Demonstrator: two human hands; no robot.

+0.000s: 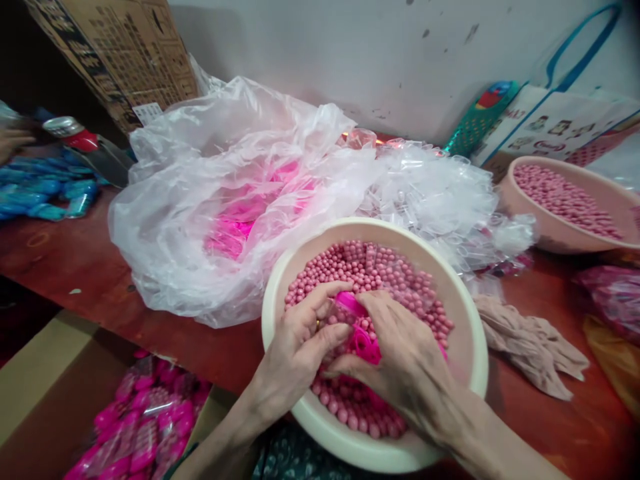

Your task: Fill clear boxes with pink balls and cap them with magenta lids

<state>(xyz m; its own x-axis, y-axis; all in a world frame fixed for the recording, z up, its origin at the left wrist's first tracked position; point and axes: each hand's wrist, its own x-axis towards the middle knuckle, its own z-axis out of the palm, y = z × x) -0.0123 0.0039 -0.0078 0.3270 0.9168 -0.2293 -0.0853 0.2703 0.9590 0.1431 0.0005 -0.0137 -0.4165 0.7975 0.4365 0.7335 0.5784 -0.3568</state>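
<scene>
Over a cream basin (477, 313) of round pink beads (345, 267), both of my hands work close together. My left hand (300, 340) is closed, thumb and fingers curled at a bright pink plastic piece (350, 304) that looks like a cap. From the other side, my right hand (407, 363) grips the same piece between bent fingers. Something clear seems to be around it, but its shape is unclear. Below, between the hands, another pink plastic part with a ring (365, 343) lies on the beads. My fingers partly cover these parts.
Behind the basin lie a large clear bag (165, 233) with pink pieces and a heap of clear plastic pouches (435, 193). A second bead basin (515, 200) and a beige cloth (530, 340) are right. Lower left, a carton (45, 373) holds packed pink items. Another person's hand (15, 141) shows far left.
</scene>
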